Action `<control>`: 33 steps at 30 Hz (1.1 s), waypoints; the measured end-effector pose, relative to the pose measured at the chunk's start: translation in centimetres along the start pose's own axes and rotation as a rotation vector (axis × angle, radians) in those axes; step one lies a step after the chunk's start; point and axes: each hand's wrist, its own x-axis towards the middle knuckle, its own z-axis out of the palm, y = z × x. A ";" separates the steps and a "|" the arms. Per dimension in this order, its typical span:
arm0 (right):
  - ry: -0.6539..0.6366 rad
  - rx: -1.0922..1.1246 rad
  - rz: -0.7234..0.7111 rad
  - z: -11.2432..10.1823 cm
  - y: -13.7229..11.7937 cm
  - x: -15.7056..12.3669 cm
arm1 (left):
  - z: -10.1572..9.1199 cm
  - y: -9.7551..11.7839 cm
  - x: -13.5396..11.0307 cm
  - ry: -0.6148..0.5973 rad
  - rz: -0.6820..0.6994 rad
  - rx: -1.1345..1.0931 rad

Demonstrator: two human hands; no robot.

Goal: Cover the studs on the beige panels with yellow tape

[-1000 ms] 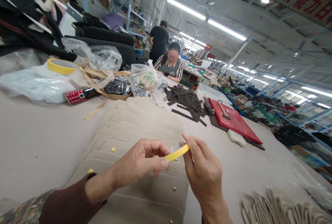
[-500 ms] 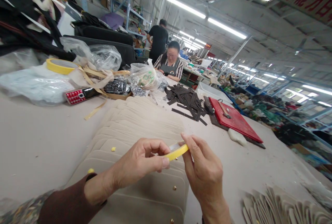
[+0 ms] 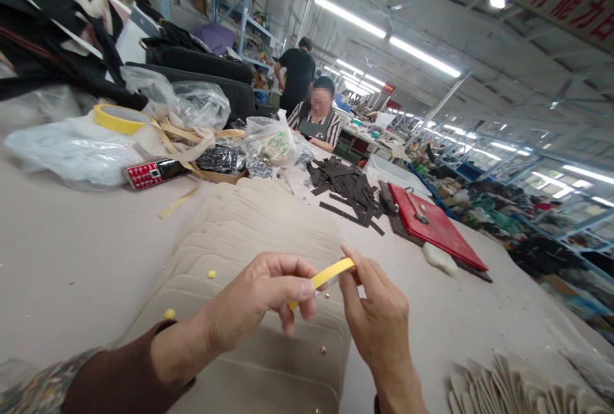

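Note:
A narrow roll of yellow tape is held edge-on between both hands, above a fanned row of beige panels. My left hand pinches its near end between thumb and fingers. At the far end, my right hand grips the tape with thumb and fingertips. Whether a piece is peeled off cannot be made out. Small yellow bits, one a crumpled tape scrap, lie on the panels' left side. A gold stud shows near the right edge of a panel.
Left on the table are a wider yellow tape roll, a red phone and plastic bags. Dark strips and a red board with a hammer lie right. Beige pieces stand front right. A person sits opposite.
The tape roll has turned in my hands, its yellow band now slanting more steeply upward to the right. The fingers of my left hand have shifted beneath it.

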 end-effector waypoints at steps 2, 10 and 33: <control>-0.006 0.016 0.013 0.0 -0.1 0.0 | 0.1 0.1 0.0 -0.006 -0.012 -0.024; -0.033 0.046 0.047 0.1 0.0 0.0 | 0.0 -0.1 -0.2 -0.042 -0.023 -0.064; 0.143 -0.181 -0.207 -0.2 -0.1 0.1 | 0.2 0.7 -0.3 0.046 0.007 0.182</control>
